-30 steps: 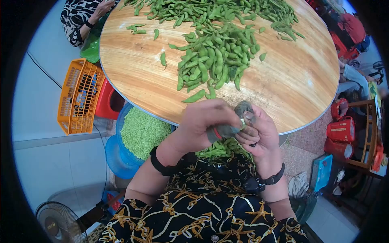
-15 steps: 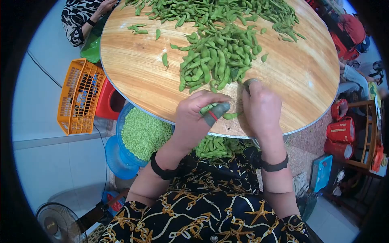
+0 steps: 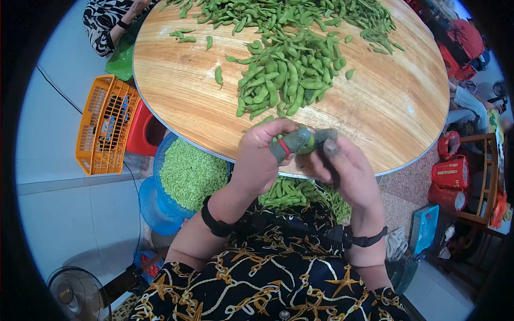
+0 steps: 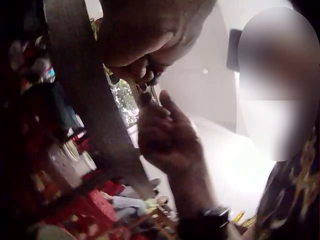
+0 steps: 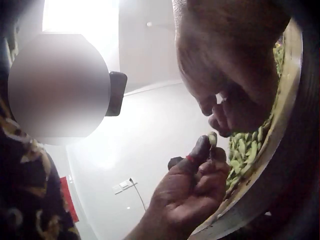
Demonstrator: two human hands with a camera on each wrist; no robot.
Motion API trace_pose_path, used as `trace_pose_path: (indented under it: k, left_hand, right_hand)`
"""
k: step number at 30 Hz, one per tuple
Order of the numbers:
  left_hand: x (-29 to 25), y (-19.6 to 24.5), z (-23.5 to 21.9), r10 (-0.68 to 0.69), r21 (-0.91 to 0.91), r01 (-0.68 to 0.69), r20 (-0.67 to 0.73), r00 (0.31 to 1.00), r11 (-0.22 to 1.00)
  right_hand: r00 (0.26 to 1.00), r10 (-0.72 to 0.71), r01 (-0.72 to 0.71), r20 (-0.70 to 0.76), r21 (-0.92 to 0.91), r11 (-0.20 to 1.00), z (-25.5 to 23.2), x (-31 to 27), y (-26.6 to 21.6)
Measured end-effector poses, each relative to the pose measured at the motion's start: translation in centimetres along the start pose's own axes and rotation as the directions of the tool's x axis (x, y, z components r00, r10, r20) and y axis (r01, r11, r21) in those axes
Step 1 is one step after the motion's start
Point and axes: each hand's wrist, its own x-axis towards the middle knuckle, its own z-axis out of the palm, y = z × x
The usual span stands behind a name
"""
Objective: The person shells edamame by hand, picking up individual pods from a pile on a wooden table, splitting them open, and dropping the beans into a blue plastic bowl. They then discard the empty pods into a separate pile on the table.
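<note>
My left hand (image 3: 262,155) pinches a green soybean pod (image 3: 305,142) between its thumb and forefinger over the near table edge. A dark cover (image 3: 289,144) with a red band wraps the thumb. Beside it is my right hand (image 3: 353,171), fingers loosely bent, dark covers on its thumb and forefinger tips, close to the pod. In the right wrist view the pod's pale end (image 5: 213,139) stands up from the left fingertips, just below the right fingers. Ahead lies a heap of pods (image 3: 289,75) on the round wooden table (image 3: 391,107).
More pods (image 3: 284,193) lie below the table edge, near the lap. At the left, shelled beans (image 3: 193,174) fill a blue basket (image 3: 158,160). An orange crate (image 3: 88,128), a red stool (image 3: 138,128) and a fan (image 3: 75,294) stand there. Another person's arm (image 3: 126,21) shows at the far left.
Half a second ago the hands were apart, the right one over the table by the heap. It has come back toward me, and the left now presents a pod near the right fingertips.
</note>
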Motion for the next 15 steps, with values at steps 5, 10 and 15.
trace_pose_path:
  k: [5,10,15]
  left_hand:
    - [-0.3,0.3,0.0,-0.091,-0.183,0.093,0.023,0.996,0.979]
    - [-0.5,0.5,0.9,0.028,0.066,-0.022,-0.078,0.997,0.998]
    - [-0.5,-0.1,-0.6,-0.115,-0.158,0.122,0.049,0.992,0.98]
  right_hand:
    - [0.994,0.034,-0.043,0.102,0.092,0.995,-0.1,-0.5,0.2]
    - [0.987,0.11,-0.131,0.116,0.192,0.973,-0.1,-0.5,0.3]
    - [0.984,0.142,-0.165,0.107,0.247,0.955,0.2,-0.4,0.5]
